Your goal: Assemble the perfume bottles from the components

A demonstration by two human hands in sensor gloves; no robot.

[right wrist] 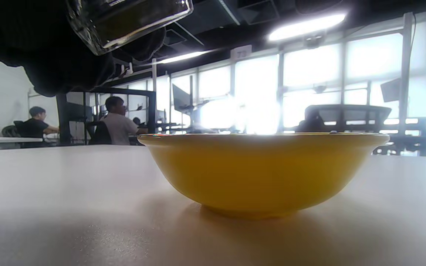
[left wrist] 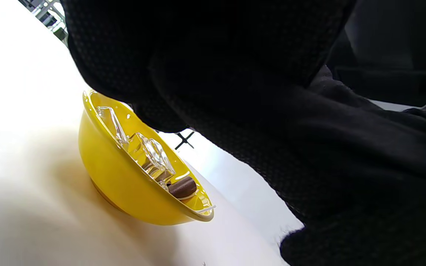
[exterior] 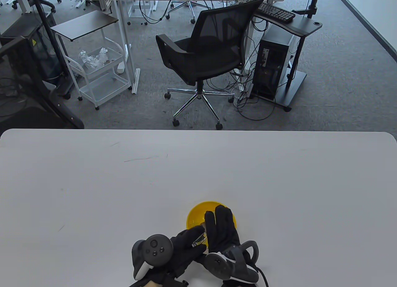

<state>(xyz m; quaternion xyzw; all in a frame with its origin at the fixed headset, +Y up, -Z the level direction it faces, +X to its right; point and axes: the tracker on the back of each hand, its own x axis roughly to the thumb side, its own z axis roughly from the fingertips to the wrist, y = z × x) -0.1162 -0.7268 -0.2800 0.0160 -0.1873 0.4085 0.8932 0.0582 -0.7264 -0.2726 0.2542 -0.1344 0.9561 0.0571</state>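
Note:
Low on the table, my left hand [exterior: 186, 242] and right hand [exterior: 221, 228] meet at the near rim of a yellow bowl [exterior: 196, 214]. Between them is a clear glass bottle [exterior: 200, 240], gripped by the left fingers from the left. The right hand closes on it from the right, with its longer fingers reaching over the bowl. In the right wrist view the bottle [right wrist: 124, 18] hangs at the top, black glove around it, above the bowl [right wrist: 264, 170]. The left wrist view shows the bowl [left wrist: 124, 184] holding clear glass pieces [left wrist: 148, 153] and a brown cap [left wrist: 182, 187].
The white table [exterior: 93, 191] stretches wide to the left, right and far side of the bowl. Beyond its far edge stand a black office chair [exterior: 204, 51], a white cart [exterior: 99, 73] and a computer stand [exterior: 276, 60]. People sit at desks in the distance [right wrist: 117, 122].

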